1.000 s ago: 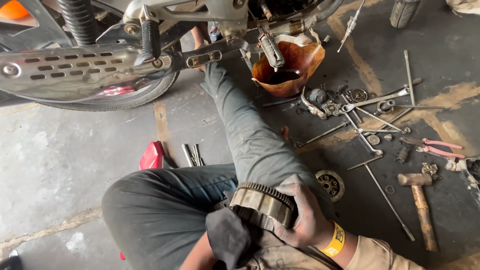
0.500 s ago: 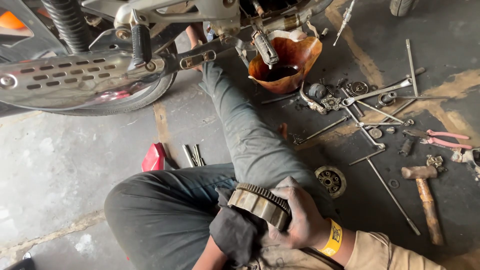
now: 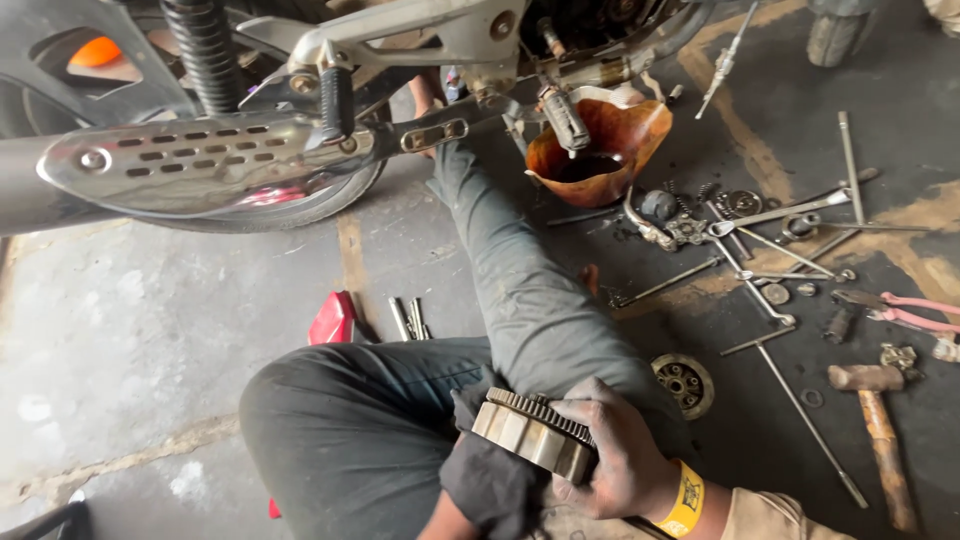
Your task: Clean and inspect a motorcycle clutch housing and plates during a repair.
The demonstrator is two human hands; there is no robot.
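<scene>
Now the toothed clutch basket (image 3: 535, 435) sits lower on the lap; right hand (image 3: 615, 455) still clasps it, left hand (image 3: 490, 480) presses a dark rag (image 3: 480, 470) against it.

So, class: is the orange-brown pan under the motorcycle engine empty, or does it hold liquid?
It holds liquid: a dark pool lies at the bottom of the pan.

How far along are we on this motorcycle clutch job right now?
Done: the engine side looks opened, with oil caught in the orange drain pan and small parts and tools spread on the floor. In hand: the right hand grips the toothed clutch drum, and the left hand holds a dark rag against it. Left: the round plate and loose parts on the floor are not yet refitted.
</scene>
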